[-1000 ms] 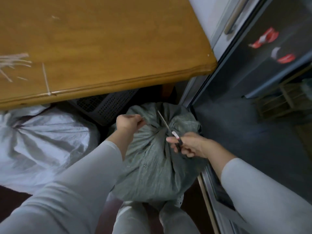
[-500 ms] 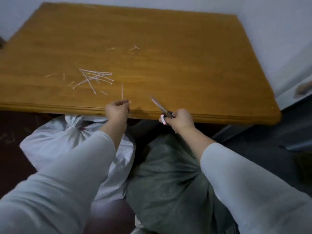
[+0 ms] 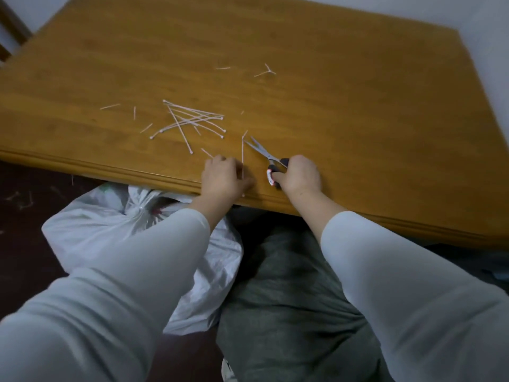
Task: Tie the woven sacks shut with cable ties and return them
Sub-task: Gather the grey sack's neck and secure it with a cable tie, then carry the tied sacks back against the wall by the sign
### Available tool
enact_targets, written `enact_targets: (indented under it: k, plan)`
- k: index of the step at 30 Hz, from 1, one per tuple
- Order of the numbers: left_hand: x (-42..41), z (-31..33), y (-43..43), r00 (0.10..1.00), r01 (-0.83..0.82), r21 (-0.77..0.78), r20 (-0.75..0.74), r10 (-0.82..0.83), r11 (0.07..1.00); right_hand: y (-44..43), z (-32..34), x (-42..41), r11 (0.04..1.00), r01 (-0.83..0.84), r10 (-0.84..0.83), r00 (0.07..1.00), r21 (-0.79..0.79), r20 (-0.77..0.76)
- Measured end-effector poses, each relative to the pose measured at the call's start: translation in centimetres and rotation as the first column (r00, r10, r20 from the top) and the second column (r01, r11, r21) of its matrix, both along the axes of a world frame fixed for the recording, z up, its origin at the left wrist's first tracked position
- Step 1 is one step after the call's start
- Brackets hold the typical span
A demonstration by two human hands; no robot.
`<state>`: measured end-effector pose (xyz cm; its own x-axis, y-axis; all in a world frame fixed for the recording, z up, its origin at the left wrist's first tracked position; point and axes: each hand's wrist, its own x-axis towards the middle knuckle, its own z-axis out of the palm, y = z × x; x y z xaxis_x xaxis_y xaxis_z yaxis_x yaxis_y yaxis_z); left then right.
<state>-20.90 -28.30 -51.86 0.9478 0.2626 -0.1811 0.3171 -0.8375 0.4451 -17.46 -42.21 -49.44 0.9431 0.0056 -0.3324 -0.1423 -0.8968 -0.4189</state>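
A grey-green woven sack lies on the floor under my right arm, its neck hidden by the table. Beside it on the left sits a white woven sack, gathered at its neck. My left hand rests at the near edge of the wooden table, fingers curled beside a thin white cable-tie strip; whether it pinches the strip is unclear. My right hand grips the handles of small scissors, blades lying on the tabletop. A loose pile of white cable ties lies further left.
Short cut-off tie ends are scattered over the tabletop. A white wall runs behind and to the right of the table. The dark floor at the left holds small scraps.
Both hands came up from the grey-green sack's neck to the table edge. The scissors now lie with their blades on the tabletop. My view tilted up toward the table.
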Motion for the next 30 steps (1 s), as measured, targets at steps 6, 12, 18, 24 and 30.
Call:
enact_targets:
  k: [6,12,18,24,30]
  plan:
    - [1.3,-0.2,2.9,0.996,-0.018,0.069,0.092,0.012,0.997,1.6,-0.7,1.0,0.999,0.037,-0.037,0.996,0.000,0.082]
    - [1.7,0.1,3.0,0.990,-0.073,0.054,0.129,0.065,0.996,1.8,-0.8,1.1,0.995,-0.031,0.041,0.993,-0.089,0.111]
    - [-1.8,0.2,-3.2,0.921,0.069,-0.023,0.386,-0.055,0.997,-2.1,-0.4,-2.6,0.996,-0.093,0.084,0.955,0.017,0.283]
    - [-8.2,-0.8,-11.5,0.930,0.281,-0.108,0.276,-0.243,0.953,-11.0,-1.6,-11.1,0.990,0.123,-0.137,0.952,0.068,0.273]
    - [-14.5,-3.4,-18.1,0.931,0.343,-0.182,-0.063,-0.359,0.921,-21.7,-5.6,-20.8,0.977,0.212,-0.212,0.972,0.011,0.098]
